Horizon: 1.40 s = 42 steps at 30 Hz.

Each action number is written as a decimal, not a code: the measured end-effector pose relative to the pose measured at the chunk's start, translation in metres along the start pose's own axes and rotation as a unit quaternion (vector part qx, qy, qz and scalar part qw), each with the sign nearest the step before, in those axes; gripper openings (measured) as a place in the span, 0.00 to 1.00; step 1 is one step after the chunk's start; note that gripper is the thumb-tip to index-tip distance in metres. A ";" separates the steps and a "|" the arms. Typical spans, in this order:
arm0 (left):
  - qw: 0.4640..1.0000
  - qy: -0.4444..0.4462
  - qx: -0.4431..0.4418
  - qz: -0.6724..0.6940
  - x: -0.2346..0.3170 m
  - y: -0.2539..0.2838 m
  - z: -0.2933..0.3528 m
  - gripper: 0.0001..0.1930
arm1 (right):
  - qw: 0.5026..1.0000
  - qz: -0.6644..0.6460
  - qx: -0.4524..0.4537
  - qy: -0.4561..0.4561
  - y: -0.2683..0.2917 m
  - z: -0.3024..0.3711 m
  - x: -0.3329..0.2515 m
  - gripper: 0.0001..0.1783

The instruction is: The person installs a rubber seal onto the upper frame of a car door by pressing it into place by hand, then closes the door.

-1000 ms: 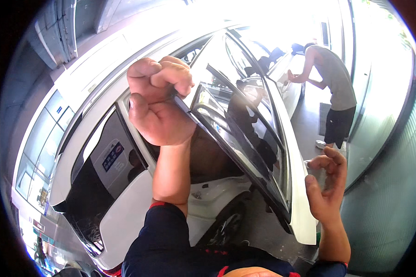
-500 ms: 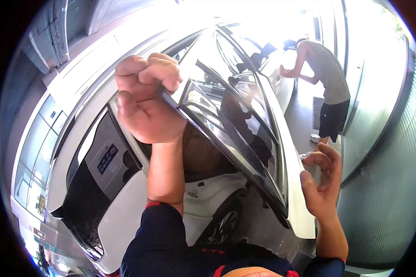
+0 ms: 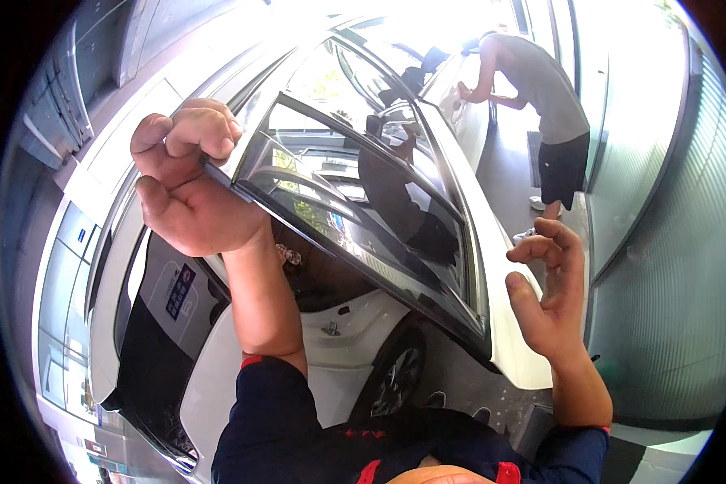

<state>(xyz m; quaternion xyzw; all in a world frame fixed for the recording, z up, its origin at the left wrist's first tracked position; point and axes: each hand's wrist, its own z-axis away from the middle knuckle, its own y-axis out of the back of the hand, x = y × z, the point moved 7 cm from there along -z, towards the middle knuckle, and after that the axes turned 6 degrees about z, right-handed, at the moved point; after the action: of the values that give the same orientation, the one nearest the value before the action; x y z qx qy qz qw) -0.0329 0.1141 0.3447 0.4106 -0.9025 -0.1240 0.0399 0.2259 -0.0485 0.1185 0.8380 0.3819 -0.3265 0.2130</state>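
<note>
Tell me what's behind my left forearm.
Either side of your left forearm, the white car shows: a dark window on the left, a dark doorway on the right. The forearm covers whatever lies directly behind it, so I can't tell what's there.

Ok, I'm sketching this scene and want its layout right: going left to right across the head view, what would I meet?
Paned glazing at the far left → the person's left hand → the dark car wheel → the person's right hand → the ribbed wall panel.
</note>
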 end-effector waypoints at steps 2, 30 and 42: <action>1.000 -0.001 -0.002 0.003 0.001 -0.002 -0.001 0.29 | 1.000 0.002 0.003 -0.004 0.003 0.003 0.000 0.35; 0.998 -0.048 0.032 -0.021 0.021 -0.019 -0.004 0.26 | 0.997 0.064 0.044 -0.006 -0.001 0.054 -0.032 0.33; 0.993 -0.010 0.101 0.063 0.015 -0.011 0.000 0.30 | 0.992 0.084 0.092 -0.037 0.013 0.068 -0.052 0.34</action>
<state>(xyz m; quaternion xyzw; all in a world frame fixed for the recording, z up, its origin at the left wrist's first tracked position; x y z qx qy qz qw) -0.0343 0.0955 0.3417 0.3538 -0.9347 -0.0335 -0.0026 0.1842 -0.1244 0.1095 0.8702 0.2708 -0.3721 0.1757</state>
